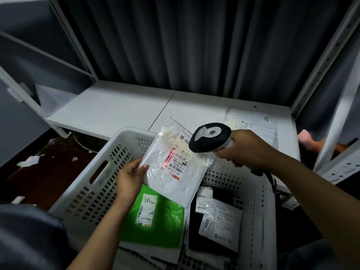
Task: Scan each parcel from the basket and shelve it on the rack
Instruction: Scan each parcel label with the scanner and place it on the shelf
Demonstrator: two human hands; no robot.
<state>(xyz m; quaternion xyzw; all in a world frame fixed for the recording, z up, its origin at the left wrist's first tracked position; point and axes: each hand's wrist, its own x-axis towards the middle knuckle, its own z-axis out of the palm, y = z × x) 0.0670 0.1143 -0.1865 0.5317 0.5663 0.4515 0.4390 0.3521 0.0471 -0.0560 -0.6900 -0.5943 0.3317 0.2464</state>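
My left hand (131, 175) grips the lower left corner of a white padded parcel (171, 172), holding it tilted above the white perforated basket (93, 180). My right hand (246, 149) grips a black and white handheld scanner (210, 136) just right of the parcel. A red scan line lies across the barcode label (171, 157) on the parcel. In the basket lie a green parcel (153, 221) and a black parcel with white labels (216, 225), with white parcels under them.
The white rack shelf (116, 112) runs behind the basket; a flat white parcel (251, 121) lies on its right part. Rack uprights (321, 61) stand at both sides, grey curtain behind. Paper scraps litter the dark floor (48, 168) at left.
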